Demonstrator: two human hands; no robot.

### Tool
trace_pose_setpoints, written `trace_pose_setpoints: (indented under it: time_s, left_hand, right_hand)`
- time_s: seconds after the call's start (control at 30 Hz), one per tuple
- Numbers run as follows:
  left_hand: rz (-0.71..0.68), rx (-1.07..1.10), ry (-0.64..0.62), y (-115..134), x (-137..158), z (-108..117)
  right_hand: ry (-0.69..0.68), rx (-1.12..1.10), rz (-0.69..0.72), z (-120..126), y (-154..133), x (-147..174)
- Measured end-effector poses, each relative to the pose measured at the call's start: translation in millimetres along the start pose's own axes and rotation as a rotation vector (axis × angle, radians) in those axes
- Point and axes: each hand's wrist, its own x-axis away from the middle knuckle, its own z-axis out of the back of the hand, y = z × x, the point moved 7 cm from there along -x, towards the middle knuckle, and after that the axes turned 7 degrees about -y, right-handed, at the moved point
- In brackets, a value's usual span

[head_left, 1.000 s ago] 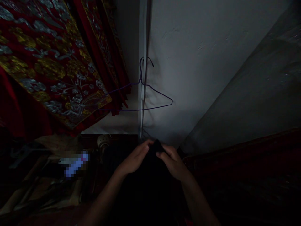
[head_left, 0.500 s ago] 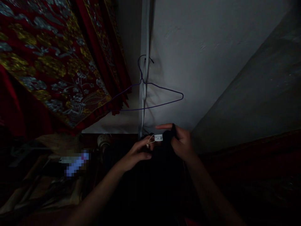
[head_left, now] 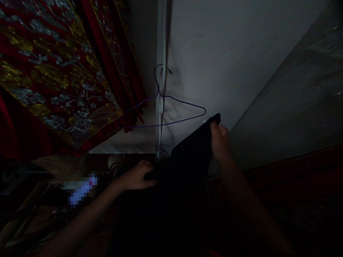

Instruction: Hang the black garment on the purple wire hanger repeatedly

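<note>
A black garment [head_left: 191, 153] is stretched between my hands; its exact kind is lost in the dark. My right hand [head_left: 220, 138] is closed on its raised upper corner, where a sliver of a white tag [head_left: 204, 121] shows. Lower and to the left, my left hand [head_left: 139, 175] pinches the other side of the cloth's upper edge. The lower part of the garment blends into deep shadow. Just above it, a thin purple wire hanger [head_left: 184, 102] hangs bare against the wall, touched by neither hand.
Red cloth with gold and silver embroidery [head_left: 53, 75] hangs at the upper left, partly over the hanger's left end. A pale vertical strip with a cable [head_left: 160, 43] runs down the wall [head_left: 214, 46]. Cluttered items and a blurred-out blue patch [head_left: 82, 191] lie at lower left.
My hands have moved apart: the right went up and right with a corner of the black garment, the left went down and left. The white tag and its string are now mostly hidden.
</note>
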Motion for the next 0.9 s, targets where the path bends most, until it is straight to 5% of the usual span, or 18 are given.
trace_pose_setpoints:
  time_s: [0.1, 0.27, 0.4, 0.63, 0.9]
  left_hand:
    - [0.035, -0.192, 0.050, -12.0, 6.9, 35.9]
    - [0.299, -0.448, 0.171, -69.6, 27.2, 89.9]
    - [0.444, -0.371, 0.322, -109.0, 53.3, 116.9]
    - [0.198, -0.105, 0.534, -51.3, 73.3, 146.0]
    - [0.043, -0.167, 0.785, 11.1, 40.3, 196.3]
  right_hand:
    - [-0.104, 0.046, 0.095, -26.0, -5.5, -20.9]
    - [-0.510, 0.133, 0.082, -95.0, 16.1, -36.5]
    - [-0.468, 0.296, 0.020, -106.6, 42.9, -40.5]
    - [-0.318, 0.425, 0.234, -81.1, 11.2, -37.5]
    - [-0.603, 0.251, 0.056, -93.1, 12.1, -3.4]
